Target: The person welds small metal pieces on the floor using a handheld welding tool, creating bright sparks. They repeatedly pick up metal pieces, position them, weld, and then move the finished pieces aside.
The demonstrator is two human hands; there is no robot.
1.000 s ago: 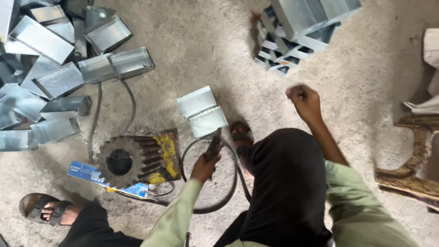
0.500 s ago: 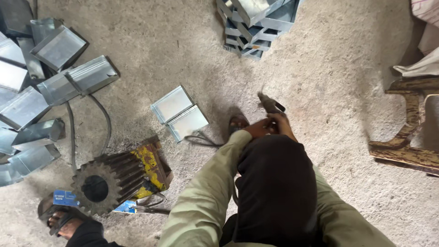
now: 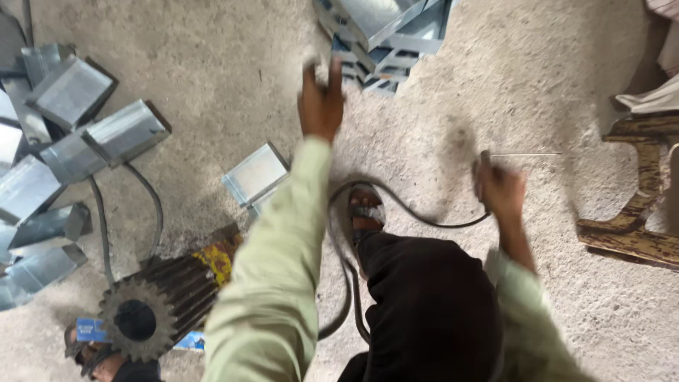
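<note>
Concrete floor point(image 3: 212, 85): one gear point(image 3: 145, 311), one rod holder point(image 3: 486, 173), two hands.

Left hand point(image 3: 322, 99), upper centre of frame: motion-blurred; fingertips indistinct, contents of its grip cannot be determined. Right hand point(image 3: 498, 187), centre right: blurred, closed round a dark handle carrying a thin pale rod point(image 3: 527, 154); tool type unreadable. Black cable point(image 3: 417, 216) passes out of sight behind the pale green sleeve point(image 3: 272, 283) and dark trousers. Stack of folded grey sheet-metal boxes point(image 3: 385, 32) cut off by top edge. Worn wooden stand point(image 3: 636, 212) cut off at right edge. Sandalled foot point(image 3: 88, 346), lower left, cropped by bottom edge.
</note>
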